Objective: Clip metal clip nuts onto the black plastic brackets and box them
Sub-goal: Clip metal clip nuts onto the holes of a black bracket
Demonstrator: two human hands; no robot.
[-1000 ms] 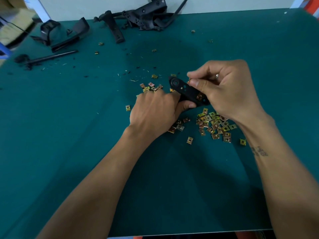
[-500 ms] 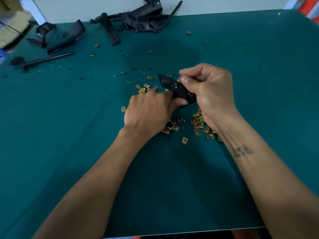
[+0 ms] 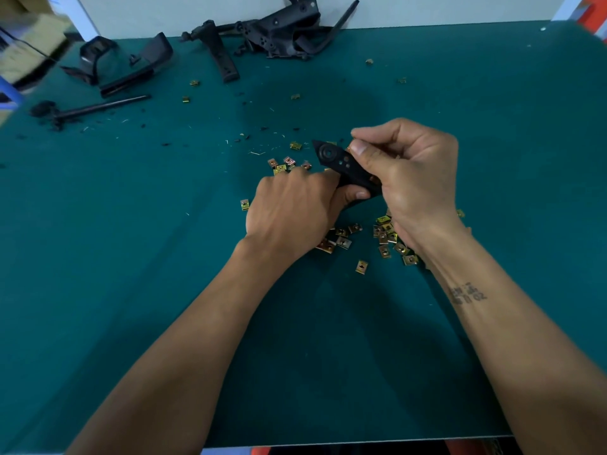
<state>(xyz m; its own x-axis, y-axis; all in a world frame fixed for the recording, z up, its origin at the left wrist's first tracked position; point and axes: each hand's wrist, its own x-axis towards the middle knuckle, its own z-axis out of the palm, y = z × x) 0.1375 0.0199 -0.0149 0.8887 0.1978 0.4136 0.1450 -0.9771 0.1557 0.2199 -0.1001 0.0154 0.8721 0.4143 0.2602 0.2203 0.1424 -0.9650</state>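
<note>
Green counter [image 3: 131, 290] under everything. Thin black rod [image 3: 98, 108] with a lumpy dark end lies far left of the hands, up toward the back edge. Small black crumbs and pale slivers [image 3: 259, 152] scattered just beyond the hands. White wall [image 3: 427, 8] at the back. Blurred tan box [image 3: 23, 50] off the far-left corner. Orange-red shape [image 3: 594, 14] at far right.

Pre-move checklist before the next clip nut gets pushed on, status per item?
1. Left hand grips bracket: ok.
2. Right hand pinches at bracket's edge: ok.
3. Clip nut in that pinch: cannot tell, only a glint shows.
4. Nut seated on bracket: cannot tell.
5. Spare clip nuts within reach on mat: ok.
6. Box in view: not ok.
</note>
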